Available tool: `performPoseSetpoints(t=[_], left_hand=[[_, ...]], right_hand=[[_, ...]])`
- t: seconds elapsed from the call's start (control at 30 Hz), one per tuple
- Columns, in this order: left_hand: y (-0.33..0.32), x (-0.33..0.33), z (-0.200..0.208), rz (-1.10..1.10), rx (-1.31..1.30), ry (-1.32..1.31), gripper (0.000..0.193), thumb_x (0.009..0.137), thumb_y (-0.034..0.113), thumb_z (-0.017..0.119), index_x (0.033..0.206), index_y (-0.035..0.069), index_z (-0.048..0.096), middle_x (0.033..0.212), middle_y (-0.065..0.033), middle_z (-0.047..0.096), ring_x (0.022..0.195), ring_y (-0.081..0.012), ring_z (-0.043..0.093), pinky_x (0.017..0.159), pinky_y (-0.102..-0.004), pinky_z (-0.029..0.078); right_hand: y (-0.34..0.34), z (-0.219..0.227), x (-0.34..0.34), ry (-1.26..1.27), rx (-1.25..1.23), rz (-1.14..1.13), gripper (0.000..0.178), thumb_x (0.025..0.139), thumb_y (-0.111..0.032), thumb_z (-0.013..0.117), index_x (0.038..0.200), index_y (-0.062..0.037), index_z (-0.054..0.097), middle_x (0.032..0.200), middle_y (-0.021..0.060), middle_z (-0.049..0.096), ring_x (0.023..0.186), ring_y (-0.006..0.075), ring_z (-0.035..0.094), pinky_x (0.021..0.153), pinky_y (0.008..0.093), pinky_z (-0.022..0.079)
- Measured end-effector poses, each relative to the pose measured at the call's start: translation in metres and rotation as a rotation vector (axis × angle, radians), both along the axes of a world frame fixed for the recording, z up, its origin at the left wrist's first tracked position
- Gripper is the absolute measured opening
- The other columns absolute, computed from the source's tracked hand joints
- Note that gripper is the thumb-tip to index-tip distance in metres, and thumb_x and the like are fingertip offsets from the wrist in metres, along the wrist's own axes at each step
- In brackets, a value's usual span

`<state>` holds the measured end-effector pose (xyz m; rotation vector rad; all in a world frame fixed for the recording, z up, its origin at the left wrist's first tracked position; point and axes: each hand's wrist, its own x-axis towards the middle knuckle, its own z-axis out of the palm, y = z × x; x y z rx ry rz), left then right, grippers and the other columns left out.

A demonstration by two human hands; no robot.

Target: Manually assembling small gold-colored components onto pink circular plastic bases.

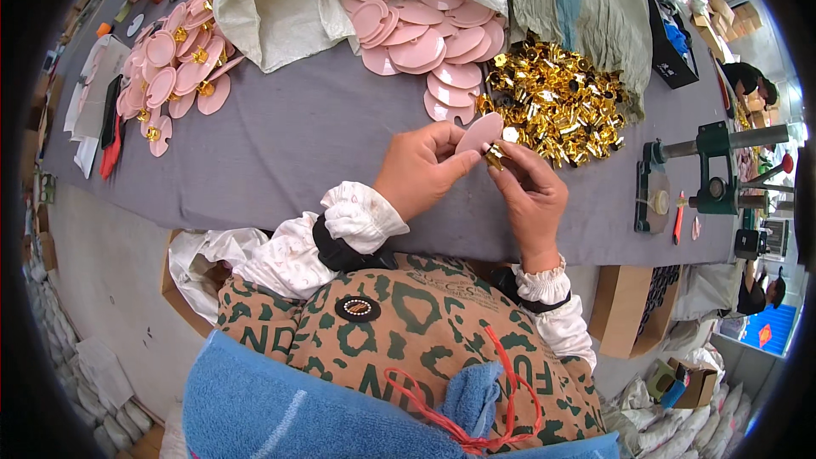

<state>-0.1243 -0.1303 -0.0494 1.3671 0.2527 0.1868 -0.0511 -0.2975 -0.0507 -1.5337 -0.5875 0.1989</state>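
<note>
Between thumb and fingers, my left hand [425,163] pinches a flat pink disc [483,132] at its left edge. My right hand [529,191] pinches a small gold metal clip [494,155] against the disc's lower right edge; whether the two are joined I cannot tell. Just beyond my hands lies a heap of shiny gold clips [557,102], some with black parts. Loose pink discs [416,30] spill from the mouth of a white woven sack [280,13]. At the far left is a pile of pink discs with gold clips on them [174,59].
A grey cloth [314,144] covers the table. On the right stands a green hand press [710,170], with a red-handled tool [678,219] near it. A black box [670,42] sits at the back right. Below the table's right edge is an open carton [633,310]. Scissors-like red handles [110,153] lie far left.
</note>
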Motion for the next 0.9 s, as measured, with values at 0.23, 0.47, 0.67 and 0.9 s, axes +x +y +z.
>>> performPoseSetpoints(t=[0.23,0.47,0.67,0.9], left_hand=[[0.007,0.003,0.006,0.036,0.719,-0.315,0.018,0.083,0.008,0.071,0.100,0.003,0.069,0.090,-0.0118,0.070,0.080,-0.0251,0.068,0.070,-0.0328,0.053],[0.060,-0.011,0.003,0.235,0.397,-0.009,0.015,0.087,0.014,0.068,0.096,0.002,0.068,0.083,-0.0042,0.069,0.076,-0.0098,0.061,0.071,-0.0279,0.050],[0.247,-0.039,0.068,0.831,0.849,0.137,0.027,0.091,0.019,0.065,0.108,-0.002,0.065,0.094,-0.0064,0.068,0.084,-0.0148,0.062,0.077,-0.0274,0.048],[0.201,0.036,0.016,0.449,0.985,-0.035,0.032,0.082,0.004,0.054,0.111,0.005,0.066,0.121,-0.0195,0.062,0.112,-0.0354,0.059,0.099,-0.0400,0.045]], right_hand=[[0.008,-0.001,-0.006,0.394,0.057,-0.060,0.033,0.082,0.006,0.070,0.114,0.0055,0.065,0.099,0.0091,0.071,0.085,0.0127,0.067,0.076,0.0250,0.054],[0.017,0.012,0.010,0.345,-0.176,0.146,0.037,0.079,-0.002,0.075,0.114,0.0010,0.065,0.105,0.0115,0.070,0.091,0.0206,0.068,0.080,0.0302,0.055],[-0.002,0.015,0.056,-0.787,-0.744,-0.176,0.039,0.069,0.000,0.071,0.107,-0.0069,0.067,0.121,0.0116,0.060,0.113,0.0331,0.053,0.097,0.0428,0.043],[-0.011,-0.002,0.075,-0.651,-0.824,-0.273,0.035,0.073,-0.008,0.076,0.107,-0.0065,0.069,0.125,0.0178,0.056,0.115,0.0354,0.051,0.097,0.0412,0.044]])
